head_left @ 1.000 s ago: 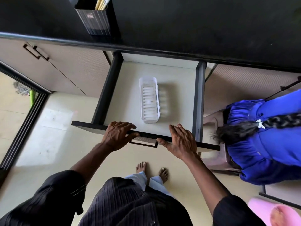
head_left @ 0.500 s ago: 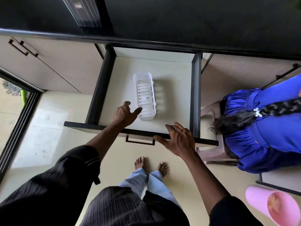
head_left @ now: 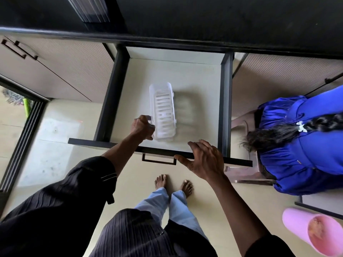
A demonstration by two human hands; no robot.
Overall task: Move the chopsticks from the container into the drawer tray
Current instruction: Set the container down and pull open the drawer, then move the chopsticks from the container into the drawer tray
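A white slotted tray [head_left: 163,110] lies lengthwise inside the open drawer [head_left: 225,101], with nothing in it. My left hand [head_left: 142,127] is in the drawer, fingers curled around the tray's near left rim. My right hand [head_left: 204,157] rests on the drawer's dark front edge, fingers spread, holding nothing. The ribbed container [head_left: 89,8] stands on the black counter at the top left; only its lower part shows and the chopsticks are out of view.
A person in blue [head_left: 304,138] sits on a chair right of the drawer. A pink cup [head_left: 313,230] is at the lower right. Cabinet doors flank the drawer. My bare feet [head_left: 172,182] stand on the floor below the drawer handle.
My left hand left the drawer front, reached into the drawer and closed on the tray's left rim. My right hand stayed on the front edge. The view tilted down, hiding the chopsticks.
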